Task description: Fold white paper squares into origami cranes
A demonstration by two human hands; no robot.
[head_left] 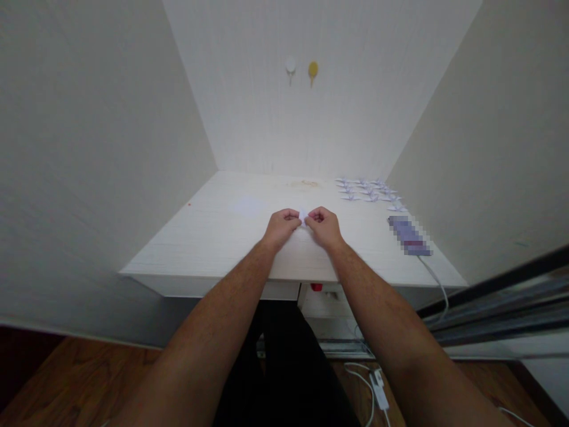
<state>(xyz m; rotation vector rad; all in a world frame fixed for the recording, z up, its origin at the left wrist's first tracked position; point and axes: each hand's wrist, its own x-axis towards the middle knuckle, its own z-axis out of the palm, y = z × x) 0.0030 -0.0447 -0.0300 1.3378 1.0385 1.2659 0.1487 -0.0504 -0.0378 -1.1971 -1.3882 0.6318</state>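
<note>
Both of my hands rest on a white desk [208,237] near its middle. My left hand [281,226] and my right hand [324,226] are closed in pinches, and between their fingertips they hold a small pale piece of folded paper [303,216]. Most of the paper is hidden by my fingers. A faint pale sheet of paper [249,206] lies flat on the desk to the left of my hands.
Several small folded paper cranes [368,190] stand in rows at the desk's back right. A phone [409,235] lies near the right edge, with a white cable [438,283] running off the desk. Two wall hooks [301,70] hang above. Walls close in on both sides.
</note>
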